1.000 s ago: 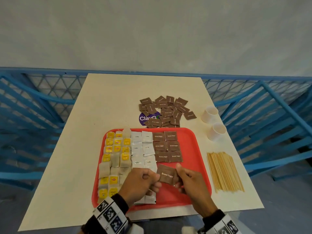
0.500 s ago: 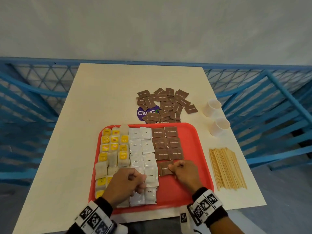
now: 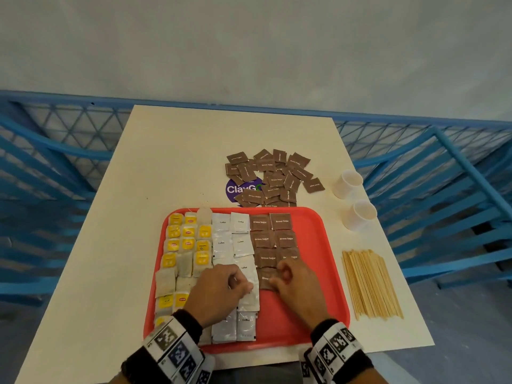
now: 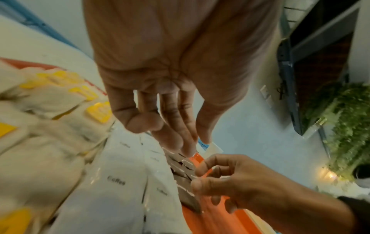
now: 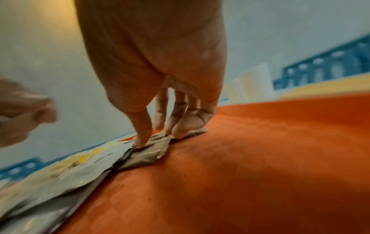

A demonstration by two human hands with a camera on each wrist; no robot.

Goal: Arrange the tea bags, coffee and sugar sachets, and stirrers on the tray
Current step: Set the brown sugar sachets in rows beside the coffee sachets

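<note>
- Nearest: left hand (image 3: 219, 293) hovers over the coffee sachets (image 3: 240, 248) at the tray's (image 3: 313, 322) near middle; in the left wrist view the fingers hang loose and relaxed, gripping nothing.
- Right hand (image 3: 293, 284) beside it, fingertips (image 5: 140, 139) pressing down on the newest brown sugar sachet (image 3: 265, 278), which lies flat on the red floor as the start of row 4 in the sugar block. No pinch that I can see; the fingers bear down on it.
- On the tray: tea bags (image 3: 184, 245) fill the left columns, 2 coffee columns sit mid-tray, brown sugar stands in 2 columns with 3 full rows. Right side and near-right corner of the tray lie bare.
- Beside the tray, right: wooden stirrers (image 3: 370, 284) in a loose bundle on the table (image 3: 177, 162), untouched.
- Farther: 2 white cups (image 3: 354, 200).
- Farthest: pile of loose brown sugar sachets (image 3: 273, 178) just past the tray's far rim.
- Judgement: tea and coffee look done; sugar under halfway, stirrers not begun.
</note>
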